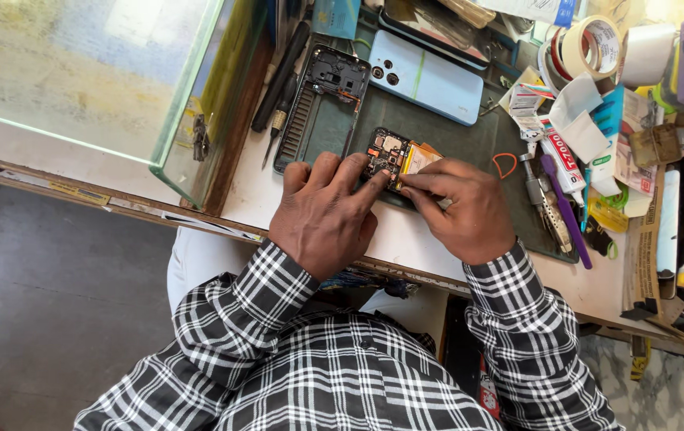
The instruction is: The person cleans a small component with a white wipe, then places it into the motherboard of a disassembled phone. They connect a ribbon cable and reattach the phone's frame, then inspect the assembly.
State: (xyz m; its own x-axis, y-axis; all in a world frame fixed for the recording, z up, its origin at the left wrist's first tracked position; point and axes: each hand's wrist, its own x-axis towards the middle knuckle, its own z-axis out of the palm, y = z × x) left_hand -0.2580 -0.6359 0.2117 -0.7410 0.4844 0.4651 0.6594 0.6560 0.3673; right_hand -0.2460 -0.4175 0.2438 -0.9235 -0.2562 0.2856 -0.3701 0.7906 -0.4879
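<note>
An opened phone [394, 156] with its circuit board and orange-yellow battery showing lies on a dark green work mat [470, 144]. My left hand [322, 211] rests on its left part, fingers pressing down on the board. My right hand [458, 207] covers the phone's right part, thumb and forefinger pinched at the board beside the battery; whether they hold a small part I cannot tell. A black phone frame [322, 108] lies just behind my left hand. A light blue back cover [426, 77] with camera holes lies behind that.
A glass case [79, 72] fills the left. Screwdrivers [278, 80] lie beside the frame. To the right are a purple tool [561, 207], tweezers [541, 199], a glue tube [561, 156], tape rolls [585, 44] and cluttered boxes. The table edge runs close under my wrists.
</note>
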